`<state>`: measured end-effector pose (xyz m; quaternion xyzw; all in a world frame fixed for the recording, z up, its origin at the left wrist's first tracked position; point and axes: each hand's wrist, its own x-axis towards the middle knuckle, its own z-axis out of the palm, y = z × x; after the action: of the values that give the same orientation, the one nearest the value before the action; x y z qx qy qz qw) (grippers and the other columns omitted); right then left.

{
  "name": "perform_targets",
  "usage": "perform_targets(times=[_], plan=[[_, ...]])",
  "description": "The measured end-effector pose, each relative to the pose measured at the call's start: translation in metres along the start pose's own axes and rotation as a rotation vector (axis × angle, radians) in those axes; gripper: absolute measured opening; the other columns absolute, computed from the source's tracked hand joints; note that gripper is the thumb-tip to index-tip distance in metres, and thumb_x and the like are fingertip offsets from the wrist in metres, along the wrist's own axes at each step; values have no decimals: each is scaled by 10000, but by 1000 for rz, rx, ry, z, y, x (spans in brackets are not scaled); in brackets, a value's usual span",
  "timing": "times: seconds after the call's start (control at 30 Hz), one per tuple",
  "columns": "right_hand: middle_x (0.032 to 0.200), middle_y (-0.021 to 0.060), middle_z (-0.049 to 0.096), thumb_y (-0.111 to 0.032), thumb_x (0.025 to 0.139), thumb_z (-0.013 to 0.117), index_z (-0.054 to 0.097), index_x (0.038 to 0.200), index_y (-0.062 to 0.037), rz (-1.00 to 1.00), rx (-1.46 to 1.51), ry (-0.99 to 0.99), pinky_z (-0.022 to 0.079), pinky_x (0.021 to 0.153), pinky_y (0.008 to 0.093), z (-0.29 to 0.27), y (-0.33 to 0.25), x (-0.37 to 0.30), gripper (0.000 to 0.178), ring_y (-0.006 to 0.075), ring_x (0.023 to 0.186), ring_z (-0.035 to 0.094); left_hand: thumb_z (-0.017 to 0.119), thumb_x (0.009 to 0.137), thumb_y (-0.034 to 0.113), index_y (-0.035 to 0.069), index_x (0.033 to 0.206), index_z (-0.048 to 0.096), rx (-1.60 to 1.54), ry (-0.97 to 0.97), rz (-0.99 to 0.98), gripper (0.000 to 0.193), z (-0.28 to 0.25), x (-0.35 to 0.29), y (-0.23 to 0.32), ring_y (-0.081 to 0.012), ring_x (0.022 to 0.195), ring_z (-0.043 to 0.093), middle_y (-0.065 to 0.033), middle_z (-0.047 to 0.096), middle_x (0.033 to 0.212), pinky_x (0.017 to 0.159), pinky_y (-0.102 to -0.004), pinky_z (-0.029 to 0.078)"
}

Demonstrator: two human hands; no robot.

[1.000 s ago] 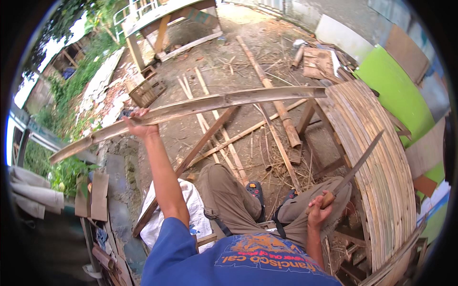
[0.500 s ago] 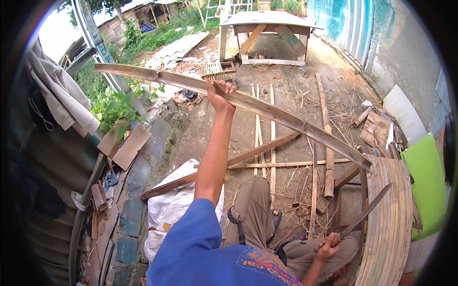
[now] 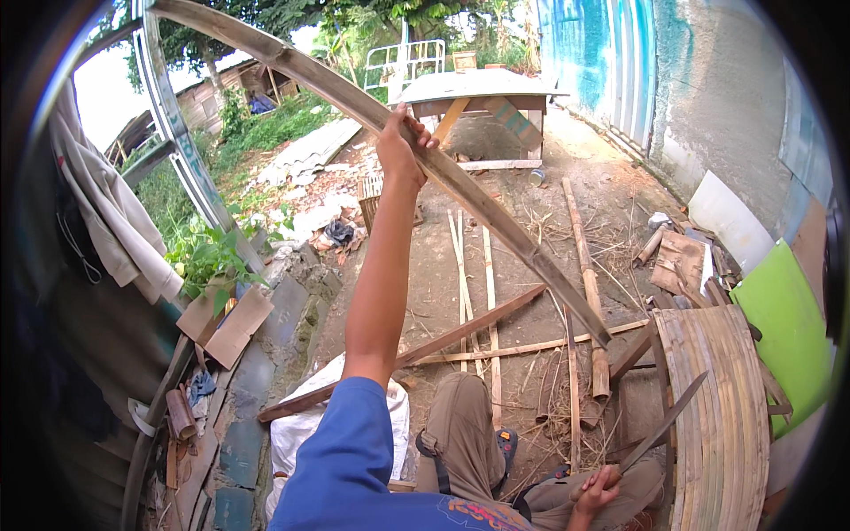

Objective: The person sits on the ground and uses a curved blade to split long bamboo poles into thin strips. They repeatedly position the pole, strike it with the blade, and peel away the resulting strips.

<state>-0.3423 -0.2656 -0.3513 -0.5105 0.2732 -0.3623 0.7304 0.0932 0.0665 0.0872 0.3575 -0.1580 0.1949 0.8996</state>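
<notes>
My left hand, arm stretched out ahead, grips a long split bamboo piece near its middle. The bamboo slants from the upper left down to the right, its hollow side partly showing, and its lower end hangs over the ground short of the slatted bench. Low at the right, my right hand is closed round the handle of a machete. The blade points up and to the right, its tip in front of the bamboo-slat bench. My right hand is by my bent knee.
Thin bamboo strips, a round bamboo pole and a brown wooden beam lie on the ground ahead. A white sack is left of my knee. A low table stands far ahead; a green panel leans at the right.
My left hand has raised the bamboo farther up and away. Its right end has left the slatted bench, and it slopes more steeply. The machete stays in my right hand, slightly lower in view.
</notes>
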Motion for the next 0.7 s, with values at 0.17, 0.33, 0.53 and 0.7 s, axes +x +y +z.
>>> perform_targets(times=[0.17, 0.33, 0.53, 0.7], plan=[[696, 33, 502, -225, 983, 643, 487, 1004, 2, 64, 26, -59, 371, 421, 234, 1, 17, -4, 277, 83, 504, 451, 657, 941, 422, 68, 889, 526, 243, -266, -86, 381, 0, -3, -21, -161, 498, 428, -54, 471, 654, 498, -332, 418], [664, 9, 491, -271, 970, 654, 553, 989, -19, -28, 18, -7, 376, 419, 239, 8, -4, -2, 273, 72, 498, 430, 600, 982, 463, 24, 932, 520, 482, -566, -215, 449, 15, -46, -89, -201, 494, 534, -118, 567, 627, 501, -373, 498], [595, -21, 481, -341, 971, 656, 604, 869, -26, -136, -14, 102, 358, 423, 239, -1, -21, -2, 335, 59, 479, 460, 567, 1016, 386, 4, 845, 562, 635, -987, -630, 418, 12, -131, -205, -213, 442, 574, -115, 588, 586, 442, -357, 492], [685, -17, 546, -307, 962, 666, 573, 983, -36, -120, -48, 188, 409, 473, 231, -27, -56, -13, 287, 53, 533, 505, 491, 1036, 465, -23, 833, 588, 772, -1261, -902, 537, 35, -220, -281, -214, 440, 577, -111, 601, 590, 443, -353, 494]])
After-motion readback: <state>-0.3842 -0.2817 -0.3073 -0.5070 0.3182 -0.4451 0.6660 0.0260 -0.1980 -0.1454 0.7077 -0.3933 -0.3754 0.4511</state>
